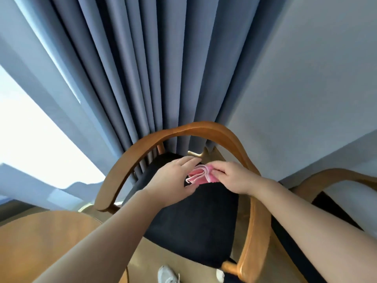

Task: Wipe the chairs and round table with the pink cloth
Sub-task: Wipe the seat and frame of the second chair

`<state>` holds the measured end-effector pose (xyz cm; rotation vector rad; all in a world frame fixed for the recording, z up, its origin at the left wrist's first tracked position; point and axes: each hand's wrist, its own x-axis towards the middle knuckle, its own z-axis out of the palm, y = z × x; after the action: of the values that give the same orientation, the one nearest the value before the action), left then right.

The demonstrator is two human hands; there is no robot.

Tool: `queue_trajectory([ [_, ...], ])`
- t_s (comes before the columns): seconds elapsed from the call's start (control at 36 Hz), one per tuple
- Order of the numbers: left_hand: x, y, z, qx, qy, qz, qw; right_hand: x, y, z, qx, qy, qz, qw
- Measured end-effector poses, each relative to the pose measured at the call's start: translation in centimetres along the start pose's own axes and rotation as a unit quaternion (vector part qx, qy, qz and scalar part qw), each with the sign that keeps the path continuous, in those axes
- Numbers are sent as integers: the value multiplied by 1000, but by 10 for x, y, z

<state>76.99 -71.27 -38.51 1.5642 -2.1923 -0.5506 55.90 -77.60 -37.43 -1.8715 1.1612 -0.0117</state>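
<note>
A white shoe stands on the beige floor nearest, with the round tabletop at lower left. The chair rises just beyond, its wooden arms curving round the dark seat and fencing it on both sides. Over the seat's far part, the right hand pinches the folded pink cloth with curled fingers. The left hand lays its close-set fingers against the cloth's left edge; its grip is unclear. A second chair stands right; blue curtain and wall close behind.
</note>
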Motion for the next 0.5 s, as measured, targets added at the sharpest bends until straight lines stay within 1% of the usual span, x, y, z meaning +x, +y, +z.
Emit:
queue_trajectory([
  [0.08,-6,38,-21,-42,-2,6,999,-40,-23,-1,58,21,-21,998],
  [0.19,-12,76,-37,-52,-14,11,998,-90,-31,-1,113,56,-33,991],
  [0.31,-18,110,-41,-64,-8,16,998,-141,-24,-3,176,53,-58,981],
  [0.36,-22,127,-38,-77,-16,19,997,-167,-18,0,174,60,-62,981],
  [0.5,-40,174,-13,-81,-35,48,995,-222,3,17,187,137,-47,972],
])
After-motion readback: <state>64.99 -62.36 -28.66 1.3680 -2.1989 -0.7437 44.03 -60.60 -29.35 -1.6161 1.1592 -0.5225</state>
